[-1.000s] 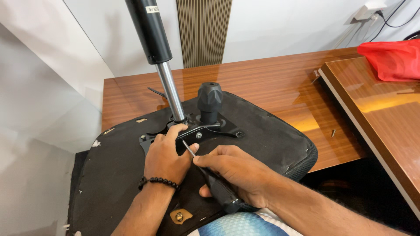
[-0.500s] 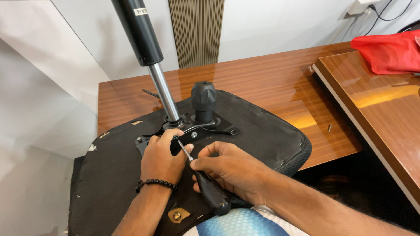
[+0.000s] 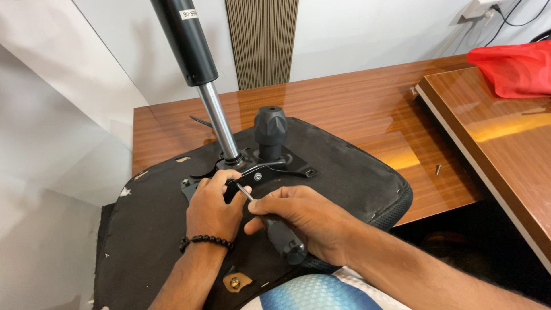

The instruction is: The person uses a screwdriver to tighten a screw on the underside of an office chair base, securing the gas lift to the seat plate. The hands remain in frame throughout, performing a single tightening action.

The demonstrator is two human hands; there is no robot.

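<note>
An upturned black chair seat (image 3: 344, 172) lies on a wooden table, its metal mechanism plate (image 3: 258, 171) facing up. A black and chrome gas cylinder (image 3: 198, 69) rises from the plate, beside a black knob (image 3: 270, 129). My left hand (image 3: 213, 206), with a black bead bracelet at the wrist, rests on the plate's near edge and holds a small part there. My right hand (image 3: 301, 221) grips a dark-handled screwdriver (image 3: 281, 238), its thin shaft angled up to the plate next to my left fingers.
A second, glossier wooden table (image 3: 505, 149) stands to the right, carrying a red bag (image 3: 511, 69). A loose screw (image 3: 438, 169) lies on the first table near the seat's right side. White walls and a ribbed panel (image 3: 261, 40) close off the back.
The view has shifted slightly. My hands stay at the plate, and the screwdriver tip remains beside my left fingers with only small movement.
</note>
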